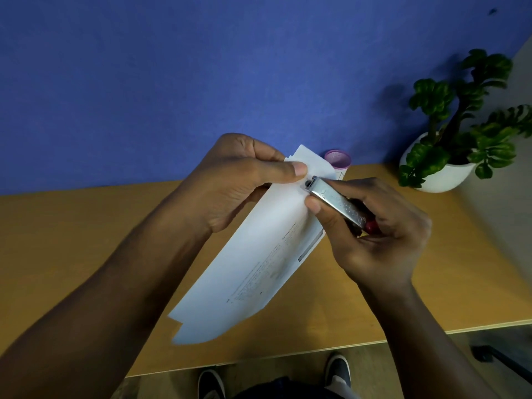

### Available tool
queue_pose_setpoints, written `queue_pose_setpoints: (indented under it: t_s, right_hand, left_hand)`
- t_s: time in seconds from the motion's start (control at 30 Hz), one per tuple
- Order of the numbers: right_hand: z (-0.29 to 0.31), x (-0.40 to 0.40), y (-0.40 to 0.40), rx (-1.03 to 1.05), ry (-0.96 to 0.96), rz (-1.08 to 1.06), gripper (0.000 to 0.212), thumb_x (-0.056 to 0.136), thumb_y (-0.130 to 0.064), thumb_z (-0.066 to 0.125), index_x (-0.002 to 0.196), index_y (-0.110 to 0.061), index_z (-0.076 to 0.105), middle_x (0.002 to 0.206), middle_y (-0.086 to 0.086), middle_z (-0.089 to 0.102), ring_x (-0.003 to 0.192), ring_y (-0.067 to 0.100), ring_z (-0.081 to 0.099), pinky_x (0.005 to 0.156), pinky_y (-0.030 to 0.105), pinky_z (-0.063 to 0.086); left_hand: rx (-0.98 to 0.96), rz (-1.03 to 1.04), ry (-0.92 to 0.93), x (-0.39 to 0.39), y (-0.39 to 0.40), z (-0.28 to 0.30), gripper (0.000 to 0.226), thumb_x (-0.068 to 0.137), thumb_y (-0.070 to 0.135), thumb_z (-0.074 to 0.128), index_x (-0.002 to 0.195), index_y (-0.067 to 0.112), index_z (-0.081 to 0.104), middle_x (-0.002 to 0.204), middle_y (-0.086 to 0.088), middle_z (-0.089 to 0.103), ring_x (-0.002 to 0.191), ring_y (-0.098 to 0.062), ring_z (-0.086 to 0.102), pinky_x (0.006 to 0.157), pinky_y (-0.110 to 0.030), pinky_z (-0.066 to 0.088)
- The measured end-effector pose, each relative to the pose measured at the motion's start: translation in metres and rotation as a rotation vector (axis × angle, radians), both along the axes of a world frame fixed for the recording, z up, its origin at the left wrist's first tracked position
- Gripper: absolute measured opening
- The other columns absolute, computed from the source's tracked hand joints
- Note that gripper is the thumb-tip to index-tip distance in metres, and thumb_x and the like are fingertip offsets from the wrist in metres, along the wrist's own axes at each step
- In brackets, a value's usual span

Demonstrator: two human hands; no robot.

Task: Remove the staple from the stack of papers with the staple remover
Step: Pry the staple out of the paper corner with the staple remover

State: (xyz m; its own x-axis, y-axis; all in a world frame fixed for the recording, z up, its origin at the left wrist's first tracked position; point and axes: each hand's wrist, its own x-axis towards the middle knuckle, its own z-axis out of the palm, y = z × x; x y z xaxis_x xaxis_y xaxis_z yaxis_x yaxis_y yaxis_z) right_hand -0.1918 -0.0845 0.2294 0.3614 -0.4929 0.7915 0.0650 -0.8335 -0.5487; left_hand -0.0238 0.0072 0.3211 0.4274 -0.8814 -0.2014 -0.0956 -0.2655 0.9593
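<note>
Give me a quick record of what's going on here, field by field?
activity: removing a staple from papers
left hand: pinches the upper end of the papers, thumb on top, holding them above the table
right hand: grips a silver staple remover with a red end
tool position: its tip meets the papers' upper corner, beside the left thumb
staple: too small to tell
background: plant in a white pot at right, pink cup behind the papers, blue wall
</note>
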Motion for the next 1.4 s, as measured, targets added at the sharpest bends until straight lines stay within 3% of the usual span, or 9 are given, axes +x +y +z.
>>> queue_pose_setpoints:
  t_s: [0.17, 0.47, 0.7, 0.9, 1.1, 1.4]
  right_hand:
    - [0.001, -0.005, -0.002, -0.024, 0.010, -0.020, 0.023, 0.086, -0.007, 0.085, 0.105, 0.003, 0.079, 0.103, 0.002, 0.076, 0.085, 0.011, 0.073, 0.072, 0.021, 0.055]
    - [0.005, -0.011, -0.005, -0.016, 0.025, 0.007, 0.021, 0.084, -0.005, 0.087, 0.103, 0.002, 0.080, 0.098, 0.000, 0.076, 0.083, 0.001, 0.069, 0.074, 0.015, 0.049]
    - [0.007, -0.010, -0.005, -0.007, 0.006, 0.028, 0.021, 0.085, -0.005, 0.086, 0.104, 0.001, 0.079, 0.099, 0.000, 0.076, 0.083, 0.006, 0.071, 0.073, 0.017, 0.051]
    - [0.008, -0.013, -0.007, -0.031, 0.022, 0.046, 0.020, 0.084, -0.003, 0.086, 0.103, 0.002, 0.080, 0.098, -0.004, 0.074, 0.086, -0.007, 0.065, 0.076, 0.012, 0.046]
    - [0.008, -0.014, -0.006, -0.041, 0.017, 0.047, 0.020, 0.084, -0.002, 0.086, 0.102, 0.002, 0.079, 0.098, -0.003, 0.074, 0.086, -0.003, 0.067, 0.077, 0.014, 0.049]
    - [0.009, -0.019, -0.007, -0.046, 0.028, 0.047, 0.021, 0.083, -0.001, 0.087, 0.102, 0.002, 0.080, 0.098, -0.007, 0.071, 0.087, -0.013, 0.062, 0.077, 0.008, 0.044]
  left_hand:
    - [-0.001, -0.024, 0.007, -0.001, -0.001, 0.000, 0.015, 0.088, 0.022, 0.072, 0.078, 0.011, 0.075, 0.078, -0.001, 0.078, 0.070, -0.019, 0.077, 0.059, -0.025, 0.057]
    - [-0.048, -0.028, -0.040, 0.000, -0.002, 0.001, 0.015, 0.087, 0.020, 0.073, 0.078, 0.008, 0.076, 0.079, -0.004, 0.079, 0.073, -0.023, 0.078, 0.066, -0.032, 0.060]
    - [-0.012, -0.046, -0.048, -0.003, -0.002, 0.004, 0.017, 0.087, 0.023, 0.073, 0.082, 0.007, 0.077, 0.078, -0.003, 0.079, 0.070, -0.022, 0.078, 0.060, -0.028, 0.058]
    - [0.016, -0.039, -0.065, -0.004, -0.001, 0.006, 0.022, 0.088, 0.024, 0.073, 0.087, 0.003, 0.077, 0.080, -0.005, 0.079, 0.068, -0.022, 0.077, 0.061, -0.029, 0.057]
    - [0.031, -0.054, -0.095, -0.008, 0.000, 0.008, 0.020, 0.088, 0.026, 0.071, 0.082, 0.008, 0.076, 0.078, -0.001, 0.078, 0.069, -0.022, 0.077, 0.059, -0.028, 0.058]
    - [0.014, -0.047, -0.027, -0.010, 0.002, 0.007, 0.018, 0.087, 0.022, 0.072, 0.078, 0.006, 0.076, 0.075, -0.004, 0.079, 0.064, -0.020, 0.076, 0.060, -0.029, 0.058]
